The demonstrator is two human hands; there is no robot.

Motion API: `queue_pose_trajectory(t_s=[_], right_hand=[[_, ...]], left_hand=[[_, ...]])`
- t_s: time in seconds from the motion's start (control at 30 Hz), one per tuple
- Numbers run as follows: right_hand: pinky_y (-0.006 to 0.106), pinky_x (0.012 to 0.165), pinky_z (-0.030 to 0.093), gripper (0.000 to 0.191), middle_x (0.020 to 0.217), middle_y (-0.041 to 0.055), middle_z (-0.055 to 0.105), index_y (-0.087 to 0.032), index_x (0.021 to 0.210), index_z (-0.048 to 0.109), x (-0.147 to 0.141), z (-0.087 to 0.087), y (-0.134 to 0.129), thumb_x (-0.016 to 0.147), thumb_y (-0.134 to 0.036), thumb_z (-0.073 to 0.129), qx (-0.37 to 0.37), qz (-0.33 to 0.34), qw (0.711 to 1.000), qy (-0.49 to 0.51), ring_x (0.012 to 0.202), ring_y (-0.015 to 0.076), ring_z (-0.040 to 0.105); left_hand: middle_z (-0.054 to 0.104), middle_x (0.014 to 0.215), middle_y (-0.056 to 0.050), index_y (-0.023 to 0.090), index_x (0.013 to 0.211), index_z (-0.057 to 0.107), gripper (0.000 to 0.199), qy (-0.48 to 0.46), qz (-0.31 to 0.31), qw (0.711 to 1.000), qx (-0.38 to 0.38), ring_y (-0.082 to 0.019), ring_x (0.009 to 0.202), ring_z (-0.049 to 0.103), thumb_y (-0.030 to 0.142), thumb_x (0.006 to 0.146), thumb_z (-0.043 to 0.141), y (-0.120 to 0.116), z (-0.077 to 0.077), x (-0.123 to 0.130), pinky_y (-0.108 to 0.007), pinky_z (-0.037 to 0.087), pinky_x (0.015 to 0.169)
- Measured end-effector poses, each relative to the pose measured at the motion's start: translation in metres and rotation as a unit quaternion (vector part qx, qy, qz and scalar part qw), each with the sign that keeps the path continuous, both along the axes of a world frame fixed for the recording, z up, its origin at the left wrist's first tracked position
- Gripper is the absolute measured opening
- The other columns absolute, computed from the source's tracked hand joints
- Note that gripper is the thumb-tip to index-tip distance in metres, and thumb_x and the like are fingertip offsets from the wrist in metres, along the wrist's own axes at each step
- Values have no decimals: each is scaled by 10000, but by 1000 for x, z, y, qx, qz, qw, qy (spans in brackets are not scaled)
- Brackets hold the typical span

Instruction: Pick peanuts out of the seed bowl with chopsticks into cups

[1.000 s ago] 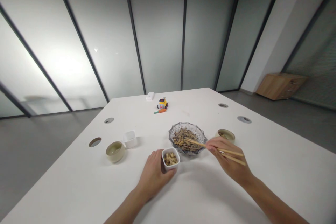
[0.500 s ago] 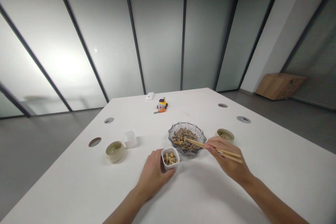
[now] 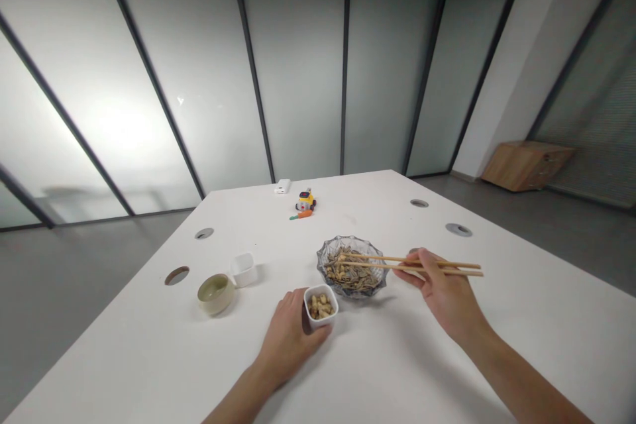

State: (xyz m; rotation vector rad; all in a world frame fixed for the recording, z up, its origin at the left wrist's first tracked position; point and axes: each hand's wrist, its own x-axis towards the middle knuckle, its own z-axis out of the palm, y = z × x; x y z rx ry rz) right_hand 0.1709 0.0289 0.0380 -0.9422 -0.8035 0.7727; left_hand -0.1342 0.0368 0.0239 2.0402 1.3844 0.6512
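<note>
My left hand (image 3: 293, 326) is wrapped round a small white square cup (image 3: 320, 322), which holds several peanuts (image 3: 319, 305). My right hand (image 3: 444, 291) grips a pair of wooden chopsticks (image 3: 427, 266), spread apart, their tips inside the clear glass bowl (image 3: 325, 244). Dark striped sunflower seeds (image 3: 355, 277), with some peanuts among them, fill that bowl. It stands just beyond and to the right of the cup. Whether the tips pinch anything is too small to tell.
Left of my hands stand a beige round bowl (image 3: 216, 295) and a second white cup (image 3: 244, 269). Farther back lie a toy carrot (image 3: 301, 215), a yellow toy vehicle (image 3: 305, 200) and a white device (image 3: 283, 186). The white table (image 3: 278, 377) has several round holes.
My right hand has turned and shifted slightly right, and the chopsticks have spread and lie flatter over the glass bowl. The round bowl on the right is now mostly hidden. My left hand keeps its hold.
</note>
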Motion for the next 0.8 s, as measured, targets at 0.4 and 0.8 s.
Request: queue_pose_trajectory(t_s=[0.4, 0.8], right_hand=[[361, 691, 721, 284, 821, -25, 776, -261, 839, 747, -13, 9, -10, 809, -495, 905, -32, 86, 990, 104, 712, 180, 774], [352, 712, 702, 405, 821, 11, 758, -219, 764, 784, -29, 7, -17, 795, -611, 882, -51, 125, 990, 35, 743, 179, 762]], left_hand=[[661, 1303, -78, 260, 1255, 653, 532, -92, 6, 994, 63, -301, 1260, 560, 92, 757, 737, 4, -9, -1, -430, 506, 1059], [653, 1325, -64, 249, 1276, 630, 606, -110, 14, 991, 76, -276, 1267, 548, -15, 738, 722, 7, -15, -1, -411, 501, 1066]])
